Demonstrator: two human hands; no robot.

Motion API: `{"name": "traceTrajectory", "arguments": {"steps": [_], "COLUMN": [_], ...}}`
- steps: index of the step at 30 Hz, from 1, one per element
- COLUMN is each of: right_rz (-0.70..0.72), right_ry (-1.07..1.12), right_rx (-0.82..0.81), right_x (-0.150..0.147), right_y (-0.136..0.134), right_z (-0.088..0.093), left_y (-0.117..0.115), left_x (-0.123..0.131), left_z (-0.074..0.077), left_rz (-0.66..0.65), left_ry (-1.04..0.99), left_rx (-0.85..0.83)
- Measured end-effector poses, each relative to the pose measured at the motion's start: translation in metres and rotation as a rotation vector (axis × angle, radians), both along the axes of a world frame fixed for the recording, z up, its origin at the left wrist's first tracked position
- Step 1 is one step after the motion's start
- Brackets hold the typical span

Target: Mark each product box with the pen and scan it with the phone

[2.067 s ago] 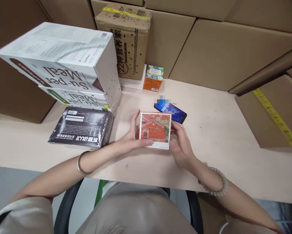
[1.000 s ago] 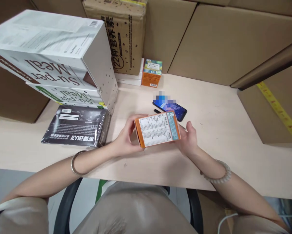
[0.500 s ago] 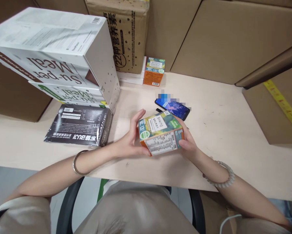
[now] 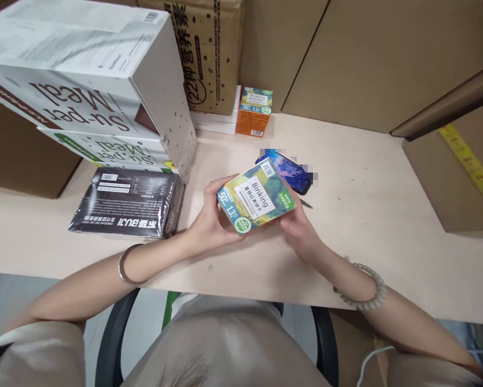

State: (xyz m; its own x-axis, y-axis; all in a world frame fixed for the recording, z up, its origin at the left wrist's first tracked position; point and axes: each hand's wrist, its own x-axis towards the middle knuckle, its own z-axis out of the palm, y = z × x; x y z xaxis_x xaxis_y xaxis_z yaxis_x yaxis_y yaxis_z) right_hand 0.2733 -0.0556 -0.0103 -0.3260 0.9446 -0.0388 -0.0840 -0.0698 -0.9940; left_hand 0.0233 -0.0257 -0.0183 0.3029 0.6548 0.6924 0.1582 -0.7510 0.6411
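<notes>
A Binking biscuit box (image 4: 257, 196) in green, yellow and blue is held above the table, its printed front turned up towards me. My left hand (image 4: 213, 220) grips its left side, thumb along the lower edge. At the right side my right hand (image 4: 300, 226) is closed on the same box, with some fingers hidden behind it. Partly covered by the box, a phone (image 4: 295, 174) with a lit blue screen lies on the table beyond. A thin dark object (image 4: 306, 204) shows beside my right hand.
White Su-per Meal boxes (image 4: 156, 91) are stacked at left, behind a black wrapped box (image 4: 124, 204). Another Binking box (image 4: 255, 113) stands at the back beside a brown carton (image 4: 213, 59). Cardboard walls (image 4: 346, 64) enclose the table's back; a carton with yellow tape (image 4: 459, 183) stands right.
My hands have tilted the biscuit box so its front faces me more and the white text panel on its side is out of sight. The view has shifted slightly.
</notes>
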Motion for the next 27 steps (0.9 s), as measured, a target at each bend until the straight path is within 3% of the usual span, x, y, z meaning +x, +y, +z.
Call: {"name": "traceTrajectory", "arguments": {"steps": [3,7,10,13,15,22,25,27], "right_rz": [0.03,-0.083,-0.162,-0.155,-0.115,0.042,-0.077,-0.208], "right_ry": [-0.02,-0.145,-0.277,-0.381,-0.398,-0.517,-0.664,-0.97], "right_rx": [0.065,0.182,0.532,0.898,1.009,1.077,1.117,1.009], "right_x": [-0.002,0.005,0.012,0.015,0.014,0.023,0.036,0.042], "right_y": [-0.006,-0.003,0.004,0.009,0.01,0.016,0.021,0.022], "right_z": [0.0,-0.001,-0.001,0.0,0.001,0.015,0.032,0.046], "left_y": [-0.001,-0.002,-0.003,-0.005,-0.006,-0.004,-0.002,-0.001], "left_x": [0.002,0.001,-0.003,-0.006,-0.007,-0.005,-0.004,-0.003], "left_z": [0.002,0.005,0.005,0.004,0.004,0.009,0.01,0.011], "left_rz": [-0.027,-0.187,-0.303,-0.27,-0.262,-0.26,-0.243,-0.232], "left_ry": [0.056,0.117,0.103,0.085,0.113,0.109,0.078,0.072], "left_rx": [0.076,0.045,-0.084,-0.127,-0.147,-0.17,-0.141,-0.124]}}
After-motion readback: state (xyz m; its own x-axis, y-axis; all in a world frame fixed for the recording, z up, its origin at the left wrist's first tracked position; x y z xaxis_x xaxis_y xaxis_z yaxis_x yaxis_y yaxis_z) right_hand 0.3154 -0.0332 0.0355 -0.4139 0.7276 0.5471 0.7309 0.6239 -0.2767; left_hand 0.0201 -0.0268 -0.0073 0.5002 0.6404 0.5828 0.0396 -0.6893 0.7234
